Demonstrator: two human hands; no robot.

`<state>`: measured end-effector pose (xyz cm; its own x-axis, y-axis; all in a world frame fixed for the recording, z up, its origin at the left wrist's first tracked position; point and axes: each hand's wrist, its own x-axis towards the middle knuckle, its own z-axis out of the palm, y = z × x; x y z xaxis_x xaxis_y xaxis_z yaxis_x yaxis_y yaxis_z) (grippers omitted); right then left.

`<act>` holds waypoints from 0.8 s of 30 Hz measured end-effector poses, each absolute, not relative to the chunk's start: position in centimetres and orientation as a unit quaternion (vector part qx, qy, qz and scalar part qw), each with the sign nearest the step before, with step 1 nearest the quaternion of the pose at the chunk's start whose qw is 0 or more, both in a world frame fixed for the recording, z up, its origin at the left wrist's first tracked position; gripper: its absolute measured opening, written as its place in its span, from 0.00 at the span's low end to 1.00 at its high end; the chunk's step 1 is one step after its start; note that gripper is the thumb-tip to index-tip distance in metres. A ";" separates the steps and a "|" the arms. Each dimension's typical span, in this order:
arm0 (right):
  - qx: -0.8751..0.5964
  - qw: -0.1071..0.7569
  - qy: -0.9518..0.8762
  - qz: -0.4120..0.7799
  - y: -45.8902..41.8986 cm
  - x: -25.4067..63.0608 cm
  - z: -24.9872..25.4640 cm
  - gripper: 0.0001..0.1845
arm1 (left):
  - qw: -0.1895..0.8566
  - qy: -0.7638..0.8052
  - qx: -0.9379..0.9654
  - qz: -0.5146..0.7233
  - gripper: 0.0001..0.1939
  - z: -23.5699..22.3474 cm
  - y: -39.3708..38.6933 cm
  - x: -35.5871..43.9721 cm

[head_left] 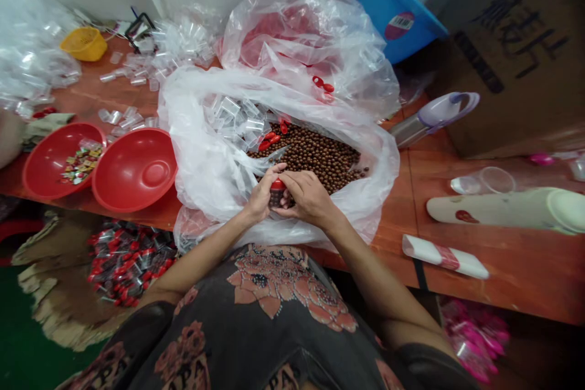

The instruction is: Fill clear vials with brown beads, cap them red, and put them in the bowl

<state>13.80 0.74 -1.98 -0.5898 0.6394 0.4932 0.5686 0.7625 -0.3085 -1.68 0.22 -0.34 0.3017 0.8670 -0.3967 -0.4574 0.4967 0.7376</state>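
Flower-printed dark clothing (283, 304) is filling the near edge; beyond it, the left hand (262, 196) and right hand (309, 195), both bent snugly, are holding a small clear container (275, 196) by the near edge of the brown balls (315, 152) in an open white plastic bag (189, 109). If they are pressing unevenly, its red top (276, 184) may be seating crookedly, risking spills.

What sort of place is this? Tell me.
Probably a small packing workshop: brown balls in a bag, loose clear cups, and red-capped cups piled below the table.
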 end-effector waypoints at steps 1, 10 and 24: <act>-0.333 0.306 -0.891 0.051 0.8 13.8 -2.0 0.36 | 0.767 0.397 0.253 0.437 0.32 -0.3 0.1 -1.6; -0.352 0.325 -0.876 0.049 0.5 13.5 -2.2 0.34 | 0.780 0.385 0.218 0.442 0.28 0.2 -0.2 -1.5; -0.382 0.296 -0.872 0.078 1.4 12.3 -1.5 0.33 | 0.757 0.432 0.231 0.432 0.35 0.9 0.4 -2.1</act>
